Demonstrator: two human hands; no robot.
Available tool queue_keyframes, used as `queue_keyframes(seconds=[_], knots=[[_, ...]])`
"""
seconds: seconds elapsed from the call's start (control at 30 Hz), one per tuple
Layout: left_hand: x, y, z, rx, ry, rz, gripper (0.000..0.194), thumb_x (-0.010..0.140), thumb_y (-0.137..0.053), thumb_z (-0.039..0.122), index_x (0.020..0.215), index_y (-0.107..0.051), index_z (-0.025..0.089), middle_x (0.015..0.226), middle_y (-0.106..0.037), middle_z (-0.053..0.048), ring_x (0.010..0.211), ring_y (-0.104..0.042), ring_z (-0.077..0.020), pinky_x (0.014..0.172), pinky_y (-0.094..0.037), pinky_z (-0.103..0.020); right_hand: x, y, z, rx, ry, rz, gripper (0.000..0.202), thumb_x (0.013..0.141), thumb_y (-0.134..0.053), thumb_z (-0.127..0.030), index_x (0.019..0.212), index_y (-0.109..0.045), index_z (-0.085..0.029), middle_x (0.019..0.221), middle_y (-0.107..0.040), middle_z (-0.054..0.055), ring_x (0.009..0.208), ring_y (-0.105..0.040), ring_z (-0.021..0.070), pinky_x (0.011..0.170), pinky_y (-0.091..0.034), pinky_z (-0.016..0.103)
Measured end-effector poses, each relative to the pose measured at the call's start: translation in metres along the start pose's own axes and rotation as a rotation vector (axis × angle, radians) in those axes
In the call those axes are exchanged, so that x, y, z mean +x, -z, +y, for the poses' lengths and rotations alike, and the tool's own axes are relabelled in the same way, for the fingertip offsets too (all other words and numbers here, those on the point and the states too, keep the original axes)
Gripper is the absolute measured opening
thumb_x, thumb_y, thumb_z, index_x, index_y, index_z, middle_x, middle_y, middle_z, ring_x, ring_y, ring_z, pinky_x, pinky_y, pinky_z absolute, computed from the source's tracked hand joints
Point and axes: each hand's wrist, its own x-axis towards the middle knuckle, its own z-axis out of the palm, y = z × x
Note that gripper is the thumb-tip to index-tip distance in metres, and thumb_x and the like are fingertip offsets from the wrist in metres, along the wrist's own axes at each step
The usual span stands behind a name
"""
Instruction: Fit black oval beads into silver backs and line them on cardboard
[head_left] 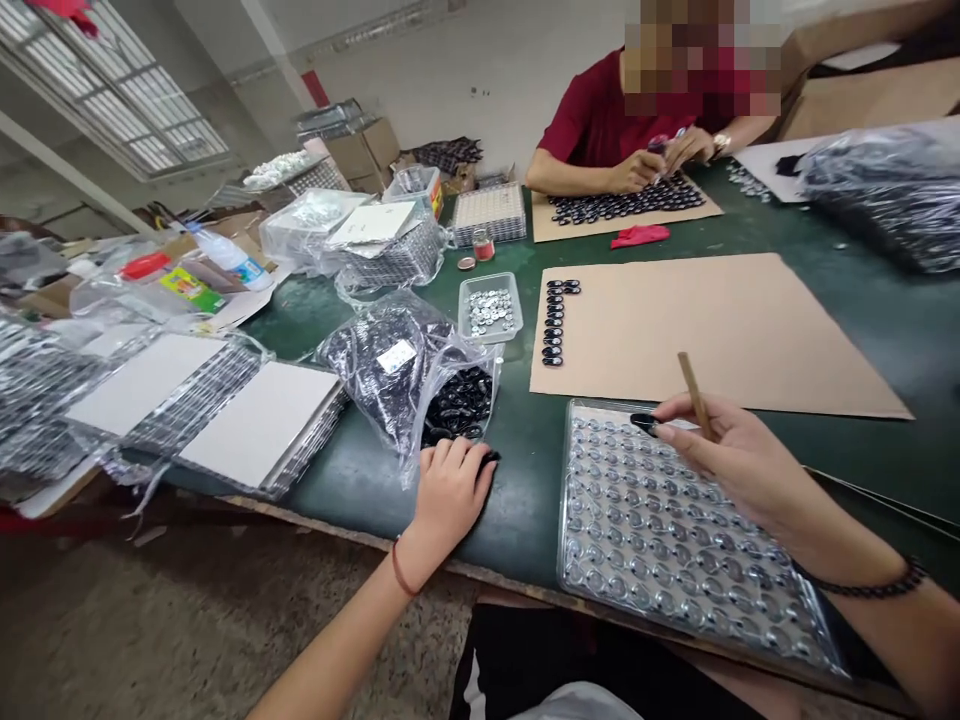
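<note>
My left hand rests at the mouth of a clear plastic bag full of glossy black pieces. Its fingers are curled, and a small black piece shows between thumb and forefinger. My right hand pinches a glossy black oval piece at its fingertips. A thin brown stick is also held in that hand, pointing up. Below it lies a clear blister tray with rows of round silvery domes. Beyond, a brown cardboard sheet carries black pieces along its left side.
A clear tub holds small silvery discs. Stacked trays with white cards stand at left. Across the green table, a person works over a board of black pieces. A red cloth lies nearby; a plastic-wrapped bundle sits at right.
</note>
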Motion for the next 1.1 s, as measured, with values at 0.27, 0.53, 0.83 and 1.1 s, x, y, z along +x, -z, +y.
queue_keyframes(seconds=[0.27, 0.53, 0.83, 1.1], knots=[[-0.037, -0.003, 0.0, -0.04, 0.054, 0.061, 0.028, 0.083, -0.047, 0.029, 0.107, -0.059, 0.019, 0.107, -0.056, -0.01, 0.104, -0.049, -0.0273, 0.084, -0.041, -0.044, 0.007, 0.005, 0.003, 0.004, 0.043, -0.038, 0.027, 0.075, -0.059, -0.041, 0.088, -0.061, -0.018, 0.054, -0.05, -0.003, 0.042, -0.044, 0.0088, 0.039, -0.035, 0.021], [-0.053, -0.014, 0.009, -0.064, -0.036, 0.011, 0.051, 0.085, -0.043, 0.027, 0.135, -0.035, 0.019, 0.137, -0.041, -0.009, 0.132, -0.023, -0.0304, 0.091, -0.046, -0.044, 0.104, 0.002, 0.006, -0.29, 0.135, 0.03, 0.02, 0.074, -0.059, -0.034, 0.084, -0.062, -0.018, 0.081, -0.066, 0.004, 0.073, -0.06, 0.018, 0.064, -0.046, 0.03], [-0.017, -0.01, 0.018, -0.189, -0.203, -0.069, 0.04, 0.086, -0.042, 0.02, 0.126, -0.046, 0.02, 0.132, -0.047, -0.008, 0.13, -0.031, -0.0242, 0.095, -0.045, -0.037, 0.232, -0.04, 0.049, -0.52, 0.191, 0.027, 0.021, 0.08, -0.046, -0.017, 0.092, -0.063, -0.012, 0.093, -0.066, 0.009, 0.08, -0.057, 0.017, 0.072, -0.04, 0.027], [0.015, -0.013, 0.004, -0.168, -0.195, -0.007, 0.034, 0.082, -0.051, 0.028, 0.114, -0.055, 0.019, 0.118, -0.055, -0.011, 0.116, -0.044, -0.0279, 0.092, -0.045, -0.044, 0.242, -0.05, 0.06, -0.657, 0.252, 0.053, 0.025, 0.087, -0.039, -0.023, 0.096, -0.06, -0.013, 0.098, -0.061, 0.012, 0.088, -0.052, 0.0196, 0.075, -0.035, 0.029]])
